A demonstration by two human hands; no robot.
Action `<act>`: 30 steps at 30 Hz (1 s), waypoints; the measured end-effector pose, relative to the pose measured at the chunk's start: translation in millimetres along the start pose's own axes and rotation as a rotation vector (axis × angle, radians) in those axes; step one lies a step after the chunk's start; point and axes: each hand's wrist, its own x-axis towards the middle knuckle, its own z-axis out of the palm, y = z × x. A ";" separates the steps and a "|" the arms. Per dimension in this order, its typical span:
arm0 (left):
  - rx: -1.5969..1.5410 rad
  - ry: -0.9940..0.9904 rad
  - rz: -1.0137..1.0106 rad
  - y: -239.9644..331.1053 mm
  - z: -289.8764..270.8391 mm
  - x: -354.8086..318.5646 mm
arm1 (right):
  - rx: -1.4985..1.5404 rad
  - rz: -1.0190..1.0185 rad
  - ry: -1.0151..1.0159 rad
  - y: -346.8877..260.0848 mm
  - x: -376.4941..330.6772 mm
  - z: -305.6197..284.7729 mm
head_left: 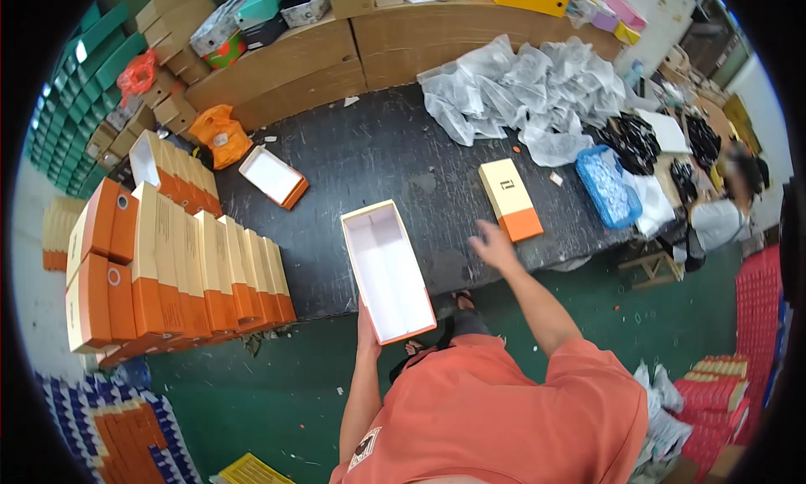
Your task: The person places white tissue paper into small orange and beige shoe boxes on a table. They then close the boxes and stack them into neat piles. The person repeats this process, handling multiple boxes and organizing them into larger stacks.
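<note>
A person in a coral T-shirt [495, 408] stands at a long black table [361, 156]. Their left hand [367, 331] grips an open box [384, 270], clasping it low on its left side, at the end nearest the body; some of its fingers are hidden from me. The box is long and narrow, white inside, with cream edges and an orange near end. It is tilted so its hollow faces up, over the table's front edge.

The right hand [494, 247] holds nothing. Its fingers are spread apart, just beside the orange end of a cream-and-orange carton [509, 200] lying on the table; I cannot tell whether they touch it.

To the person's left, tall stacks of matching boxes [180, 274] line the table's end. Between them and the open box, farther back, lies a smaller white-lined tray [270, 175] with an orange end, near a crumpled orange bag [221, 140]. At the back right, translucent wrappers [537, 89] form a loose heap. A blue basket [594, 197] of pale little packets sits right of the carton, and beyond it I see another person [720, 222] in a light top.
</note>
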 end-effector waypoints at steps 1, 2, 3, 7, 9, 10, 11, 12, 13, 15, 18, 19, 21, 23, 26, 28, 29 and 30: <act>-0.038 0.016 -0.009 -3.1 4.0 2.8 | -0.139 0.129 0.033 32.6 12.9 -17.9; 0.009 0.076 -0.007 -10.0 -4.4 9.0 | -0.236 0.314 -0.014 55.2 26.5 -29.1; -0.032 0.093 -0.040 -12.8 -5.8 12.8 | -0.341 0.501 -0.058 75.3 37.5 -37.6; -0.115 0.165 -0.081 -17.7 -9.7 16.9 | -0.546 0.659 -0.171 75.9 58.8 -42.6; -0.133 0.123 -0.112 -15.6 14.1 18.3 | -0.596 0.595 -0.213 98.6 63.1 -47.8; -0.128 0.161 -0.143 -19.9 19.1 18.2 | -0.549 0.573 -0.214 102.9 65.0 -45.5; -0.060 0.240 -0.092 -32.7 20.3 13.9 | -0.493 0.554 -0.220 102.3 66.9 -42.6; 0.009 0.318 -0.031 -50.4 22.1 10.7 | -0.430 0.528 -0.219 92.3 82.7 -40.6; 0.071 0.395 0.012 -64.6 27.8 7.6 | -0.350 0.416 -0.321 70.2 100.1 -43.0; 0.058 0.422 0.011 -78.0 52.3 3.8 | -0.220 0.218 -0.510 15.3 138.2 -56.7; -0.085 0.370 0.034 -85.3 89.6 30.8 | 0.235 -0.286 -0.207 -2.6 228.9 0.7; -0.158 0.352 0.017 -87.6 92.6 34.8 | 0.361 -0.354 -0.201 -37.8 246.6 5.2; -0.160 0.368 0.061 -80.2 103.3 40.8 | 0.375 -0.335 -0.380 -81.9 251.7 -2.8; -0.029 0.429 0.164 -64.4 132.8 41.6 | 0.708 -0.145 -0.759 -110.6 218.3 -32.1; 0.133 0.254 0.363 -50.7 157.4 60.7 | 0.635 -0.244 -0.984 -94.7 144.0 -68.5; 0.319 0.289 0.411 -46.4 169.7 73.1 | 0.364 -0.213 -0.759 -78.0 101.1 -85.2; 0.491 0.333 0.414 -49.9 171.8 75.0 | 0.277 0.067 -0.770 -78.8 86.8 -103.9; 0.664 0.373 0.420 -53.1 171.7 74.9 | 0.345 0.026 -0.727 -62.2 84.3 -96.4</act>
